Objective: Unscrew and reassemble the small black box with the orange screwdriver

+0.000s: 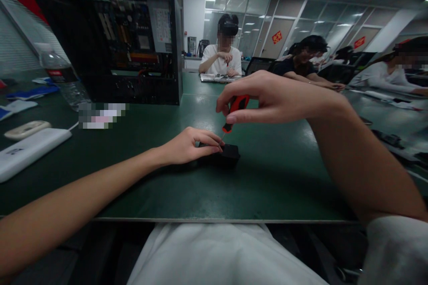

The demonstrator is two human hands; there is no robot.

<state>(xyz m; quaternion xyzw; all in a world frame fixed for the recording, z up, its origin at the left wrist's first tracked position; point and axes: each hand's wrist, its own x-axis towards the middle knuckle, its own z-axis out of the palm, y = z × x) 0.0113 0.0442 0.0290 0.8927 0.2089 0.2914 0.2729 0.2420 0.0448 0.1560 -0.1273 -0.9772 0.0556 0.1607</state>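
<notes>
A red and black screwdriver [238, 106] is gripped in my right hand [264, 95], its shaft pointing down and slightly left. Its tip reaches the top of a small black box-shaped part [230, 155] lying on the green table [284, 178]. My left hand [190, 144] rests on the left side of that part, with thumb and fingers closed near the screwdriver tip. The fingers cover much of the part's left side, and whatever the tip touches is hidden there.
An open computer case [133, 44] stands at the back left, beside a plastic bottle [63, 75]. A white power strip or power bank [31, 149] and a beige oval object [28, 129] lie at the left. Across the table a person [222, 55] works; others sit at right.
</notes>
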